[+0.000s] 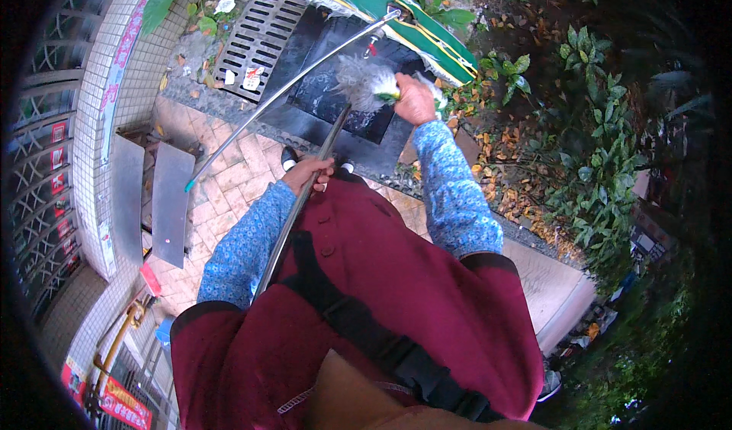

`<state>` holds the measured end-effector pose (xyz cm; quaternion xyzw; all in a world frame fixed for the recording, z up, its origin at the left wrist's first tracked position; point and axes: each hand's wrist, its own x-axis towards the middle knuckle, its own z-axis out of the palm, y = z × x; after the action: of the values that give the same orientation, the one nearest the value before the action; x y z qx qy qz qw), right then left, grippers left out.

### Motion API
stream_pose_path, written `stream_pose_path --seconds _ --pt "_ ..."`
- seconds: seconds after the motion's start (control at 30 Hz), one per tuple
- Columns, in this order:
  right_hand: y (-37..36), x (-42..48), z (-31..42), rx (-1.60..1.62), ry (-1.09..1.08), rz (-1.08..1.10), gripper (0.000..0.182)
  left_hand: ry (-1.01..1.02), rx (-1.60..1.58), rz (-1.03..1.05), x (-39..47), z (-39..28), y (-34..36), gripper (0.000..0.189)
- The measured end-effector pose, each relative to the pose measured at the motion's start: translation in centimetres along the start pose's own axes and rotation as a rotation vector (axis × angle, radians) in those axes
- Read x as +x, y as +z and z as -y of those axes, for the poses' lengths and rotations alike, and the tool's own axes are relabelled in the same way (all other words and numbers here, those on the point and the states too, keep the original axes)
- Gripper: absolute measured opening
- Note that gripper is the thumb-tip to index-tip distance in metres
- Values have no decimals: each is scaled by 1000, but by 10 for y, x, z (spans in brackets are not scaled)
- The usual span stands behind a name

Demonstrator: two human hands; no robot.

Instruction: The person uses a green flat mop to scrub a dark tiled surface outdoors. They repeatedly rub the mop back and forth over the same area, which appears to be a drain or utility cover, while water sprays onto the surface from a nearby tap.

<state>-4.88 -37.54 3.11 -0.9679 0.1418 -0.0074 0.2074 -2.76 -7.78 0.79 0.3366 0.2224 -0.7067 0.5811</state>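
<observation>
My left hand (309,175) grips a metal pole (294,212) that slants up across the front of my body. At the pole's far end is a fluffy grey mop head (360,78), its strands hanging loose. My right hand (416,99) clasps a bunched white-and-green part of that head. How the pole joins the head is hidden by the strands. Beyond my hands lies a wide green dust mop (440,47) with yellow edging and pale fringe. Its thin silver handle (297,84) runs diagonally to a teal tip at lower left.
A dark, wet-looking cover (317,87) lies below the mop head, beside a slotted drain grate (263,35). Grey bench slats (171,201) stand at left, near a tiled wall (111,47). Leafy plants (600,161) and fallen leaves (497,184) border the right.
</observation>
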Motion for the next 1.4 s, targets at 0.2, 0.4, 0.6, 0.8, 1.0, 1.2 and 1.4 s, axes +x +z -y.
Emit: stream_pose_path --seconds 0.2,0.4,0.6,0.8,1.0,1.2,1.4 --pt "30 -61 25 -30 -23 11 24 -1 24 -26 7 19 2 12" --pt "65 -122 30 34 42 -18 29 -43 72 -47 7 49 -18 14" --pt "84 -169 31 108 116 -7 37 -34 155 -87 10 70 -26 11" --pt "65 -227 48 179 151 -100 30 -123 358 -126 -41 83 1 20" --pt "26 -222 78 240 179 18 42 -69 716 -210 -76 92 7 11" --pt "20 -169 38 386 338 -233 38 9 584 -189 -72 73 15 9" --pt "-4 -137 13 746 419 -454 44 55 592 -114 -54 39 24 14"
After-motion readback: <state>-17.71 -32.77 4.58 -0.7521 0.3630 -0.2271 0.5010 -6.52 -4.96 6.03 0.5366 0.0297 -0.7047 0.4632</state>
